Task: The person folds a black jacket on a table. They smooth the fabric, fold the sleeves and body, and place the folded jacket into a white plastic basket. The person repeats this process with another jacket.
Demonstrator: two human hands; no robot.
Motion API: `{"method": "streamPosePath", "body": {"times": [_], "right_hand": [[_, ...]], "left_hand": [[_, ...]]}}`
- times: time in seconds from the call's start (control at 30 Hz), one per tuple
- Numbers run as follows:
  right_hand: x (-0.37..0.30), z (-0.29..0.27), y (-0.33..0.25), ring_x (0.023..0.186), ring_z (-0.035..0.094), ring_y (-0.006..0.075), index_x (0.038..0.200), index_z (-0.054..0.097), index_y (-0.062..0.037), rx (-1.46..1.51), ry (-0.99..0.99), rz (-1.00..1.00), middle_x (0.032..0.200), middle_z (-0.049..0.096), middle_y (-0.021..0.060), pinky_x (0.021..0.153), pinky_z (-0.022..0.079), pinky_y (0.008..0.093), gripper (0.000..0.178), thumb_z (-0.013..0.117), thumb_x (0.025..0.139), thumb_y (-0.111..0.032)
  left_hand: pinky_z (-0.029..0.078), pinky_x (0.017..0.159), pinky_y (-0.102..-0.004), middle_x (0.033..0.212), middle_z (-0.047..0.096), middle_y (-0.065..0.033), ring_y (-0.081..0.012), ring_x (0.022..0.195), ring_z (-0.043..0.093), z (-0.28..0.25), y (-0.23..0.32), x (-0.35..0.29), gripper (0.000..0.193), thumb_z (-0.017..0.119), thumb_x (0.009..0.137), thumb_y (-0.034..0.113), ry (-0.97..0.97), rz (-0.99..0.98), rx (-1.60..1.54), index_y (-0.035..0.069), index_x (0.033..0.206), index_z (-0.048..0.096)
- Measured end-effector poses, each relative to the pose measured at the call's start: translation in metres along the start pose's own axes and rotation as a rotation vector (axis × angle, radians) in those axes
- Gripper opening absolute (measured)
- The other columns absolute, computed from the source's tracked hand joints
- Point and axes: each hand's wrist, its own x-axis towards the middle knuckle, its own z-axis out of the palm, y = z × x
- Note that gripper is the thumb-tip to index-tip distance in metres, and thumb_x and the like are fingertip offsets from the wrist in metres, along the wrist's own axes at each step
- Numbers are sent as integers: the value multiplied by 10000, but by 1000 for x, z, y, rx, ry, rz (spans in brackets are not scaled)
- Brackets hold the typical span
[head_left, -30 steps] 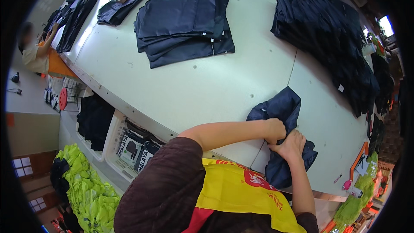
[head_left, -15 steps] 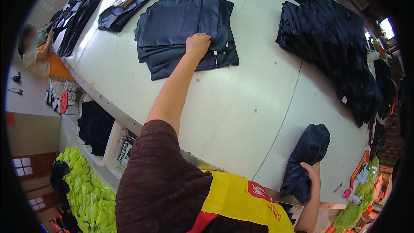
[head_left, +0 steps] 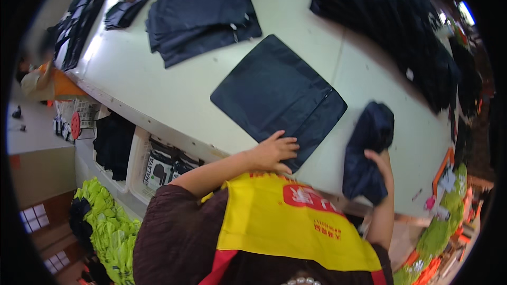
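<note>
textile workshop | long worktable (head_left: 288,13) | fabric stacks (head_left: 195,8) (all dark) | crate (head_left: 138,171)

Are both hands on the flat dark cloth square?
No, the left hand is on that cloth square, but the right hand holds a dark bundle beside it.

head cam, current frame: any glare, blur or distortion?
Head view: glare on the white table at upper left; same view, the dark pile at right looks soft, though the flat navy piece by the left hand shows its seam; head view, fisheye bends the table's near edge, corners black.
</note>
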Motion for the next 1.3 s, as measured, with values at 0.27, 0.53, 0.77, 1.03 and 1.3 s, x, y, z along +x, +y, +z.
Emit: {"method": "streamPosePath", "body": {"times": [0.27, 0.53, 0.77, 1.03, 1.3], "right_hand": [[4, -15, 7, 1088, 534, 244, 1282, 413, 75, -86, 9, -103, 1222, 542, 160, 930, 428, 314, 774, 753, 638, -187], [13, -18, 18, 1078, 540, 246, 1275, 435, 58, -207, -101, -206, 1210, 555, 153, 957, 405, 320, 784, 766, 612, -197], [15, 13, 6, 1015, 587, 235, 1179, 537, 23, -478, -237, -460, 1107, 632, 132, 936, 416, 317, 708, 808, 567, -206], [-6, 85, -23, 853, 580, 422, 913, 580, -8, -1396, -726, -659, 858, 622, 235, 734, 472, 444, 541, 779, 541, -348], [44, 76, -41, 833, 629, 368, 871, 608, 48, -1175, -266, -410, 868, 645, 229, 740, 498, 386, 618, 790, 571, -460]], "left_hand": [[420, 869, -380, 1019, 531, -149, -320, 981, 503, 37, 20, 16, 261, 679, 756, 109, 572, -444, 213, 36, 1002, 633], [428, 839, -368, 976, 542, -124, -298, 967, 500, 35, 27, 28, 261, 739, 693, 174, 570, -476, 244, 66, 919, 665], [452, 787, -371, 942, 553, -118, -301, 902, 530, 50, 13, 28, 241, 673, 736, 141, 481, -374, 444, 58, 950, 598], [460, 718, -303, 847, 578, -150, -269, 793, 583, 7, 14, 39, 112, 585, 855, 95, 961, -649, -308, -6, 903, 589], [460, 675, -349, 821, 572, -121, -290, 783, 562, -39, 69, 41, 94, 599, 810, 22, 738, -300, 107, 11, 904, 599]]}}
